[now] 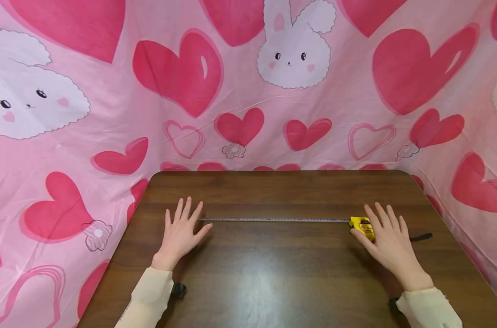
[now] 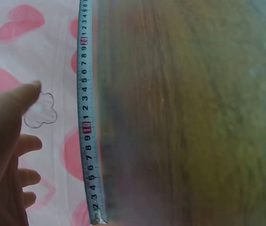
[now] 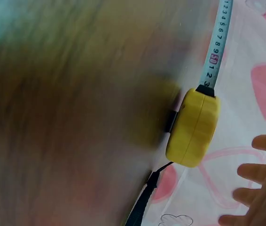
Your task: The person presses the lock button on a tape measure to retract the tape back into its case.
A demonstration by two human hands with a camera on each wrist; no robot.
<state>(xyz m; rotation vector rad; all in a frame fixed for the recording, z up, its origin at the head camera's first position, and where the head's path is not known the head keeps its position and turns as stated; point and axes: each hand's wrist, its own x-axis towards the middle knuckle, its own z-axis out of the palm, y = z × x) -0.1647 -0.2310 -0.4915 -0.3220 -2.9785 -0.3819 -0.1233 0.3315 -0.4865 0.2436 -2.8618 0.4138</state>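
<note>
A yellow tape measure (image 1: pixel 357 222) sits on the right side of the table, its metal blade (image 1: pixel 273 220) pulled out to the left across the wood. Fingers spread, my left hand (image 1: pixel 178 239) hovers beside the blade's free end. In the left wrist view, that hooked end (image 2: pixel 98 220) shows at the bottom, with a gap between hand and blade. My right hand (image 1: pixel 391 246), also spread, overlaps the case in the head view. The right wrist view has the yellow case (image 3: pixel 194 127) apart from the fingers, with a red 50 mark (image 3: pixel 214 58) near its mouth.
A black wrist strap (image 1: pixel 421 237) trails from the case to the right. The brown wooden table (image 1: pixel 248 264) has rounded far corners. Pink cloth (image 1: pixel 248 95) with hearts and rabbits hangs behind it and along both sides.
</note>
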